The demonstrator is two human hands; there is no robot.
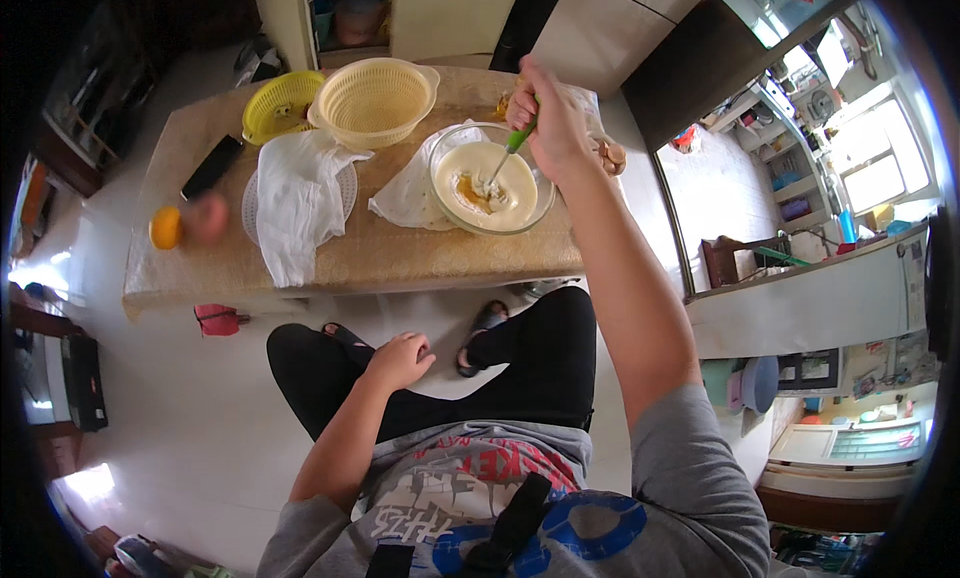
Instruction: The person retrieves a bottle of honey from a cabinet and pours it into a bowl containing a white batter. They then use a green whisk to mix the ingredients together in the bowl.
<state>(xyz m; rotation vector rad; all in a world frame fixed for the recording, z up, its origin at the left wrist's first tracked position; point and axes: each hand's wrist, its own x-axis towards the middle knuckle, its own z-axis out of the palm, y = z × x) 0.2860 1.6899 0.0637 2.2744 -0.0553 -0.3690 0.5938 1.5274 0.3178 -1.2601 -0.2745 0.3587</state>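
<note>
My right hand (551, 120) grips the green handle of a utensil (520, 135), its metal end dipped in a glass bowl (541, 210). Cream-coloured batter (457, 161) fills part of the bowl, with an amber liquid pooled around the utensil. The bowl stands partly on a white cloth (405, 195). Over my thigh, away from the table, my left hand (399, 362) rests with its fingers loosely bent and holds nothing that I can see. Left of the bowl, another white cloth (296, 203) lies draped over a round perforated tray (251, 210).
A cream plastic colander (375, 101) and a yellow basket (281, 101) stand at the table's back. A black phone-like object (212, 167), an orange round item (166, 227) and a blurred reddish shape (205, 218) are at the left. Eggshells (613, 156) lie right of the bowl.
</note>
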